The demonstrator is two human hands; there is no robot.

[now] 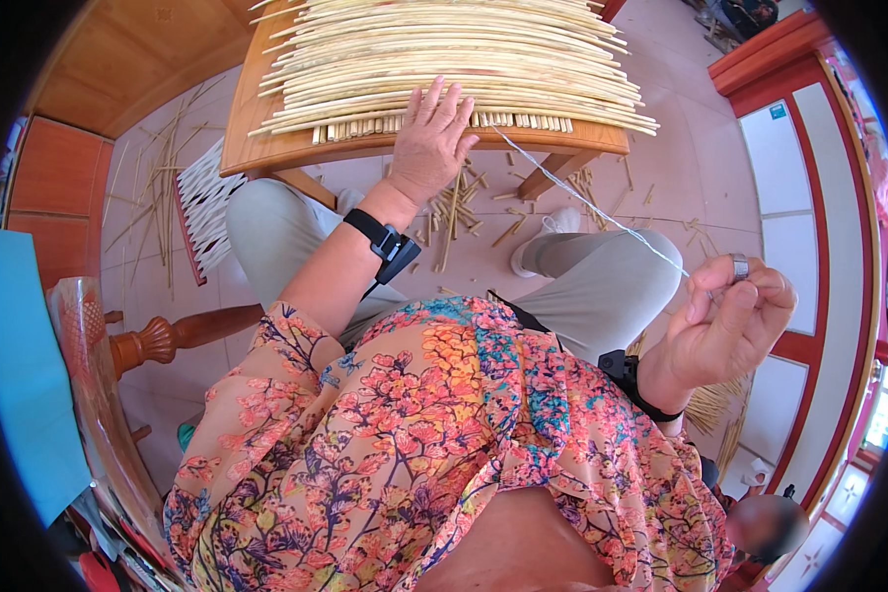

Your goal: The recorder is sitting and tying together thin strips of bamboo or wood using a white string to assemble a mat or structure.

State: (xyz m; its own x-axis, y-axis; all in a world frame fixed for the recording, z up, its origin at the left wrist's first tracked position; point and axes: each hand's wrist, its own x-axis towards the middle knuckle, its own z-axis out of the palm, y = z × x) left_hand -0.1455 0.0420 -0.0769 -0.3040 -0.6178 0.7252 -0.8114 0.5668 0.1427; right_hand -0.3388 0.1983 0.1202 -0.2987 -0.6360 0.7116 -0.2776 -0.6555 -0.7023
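A mat of pale straw-coloured stalks (444, 61) lies side by side across a wooden bench (266, 153). Flat on its near edge rests my left hand (429, 148), fingers spread over the nearest stalks. Short cut stalk pieces (355, 127) line up under that edge, partly covered by my hand. From beside my left fingers a thin whitish string (594, 207) runs taut down to the right. My right hand (735, 321), raised over my right knee, is closed on the string's other end. A metal ring sits on one of its fingers.
Cut stalk bits (461, 202) litter the tiled floor under the bench. At left lie long thin stalks (163, 187), a white woven rack (210, 202) and a turned wooden chair part (173, 338). A white-and-red cabinet (784, 187) stands at right.
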